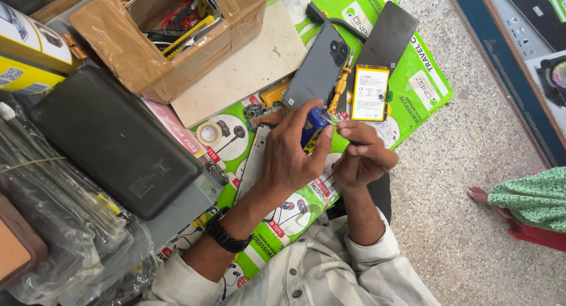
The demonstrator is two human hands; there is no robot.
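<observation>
My left hand (289,150), with a black watch on its wrist, grips a small blue and yellow bottle (312,128) over the green printed mat (427,85). My right hand (361,155) is closed beside it and pinches something thin at the bottle's tip; what it is cannot be made out. Just beyond the hands lie a grey phone back cover (318,67) with camera holes, a yellow flex cable (339,88), a white and yellow battery (369,92) and a dark screen panel (390,35). A phone frame (252,161) lies partly under my left hand.
A taped cardboard box (147,52) of tools stands at the back on a pale board (247,64). A black case (115,138) and plastic-wrapped bundles (53,217) fill the left. A roll of tape (209,133) lies on the mat. Another person's foot (480,195) rests on the floor at right.
</observation>
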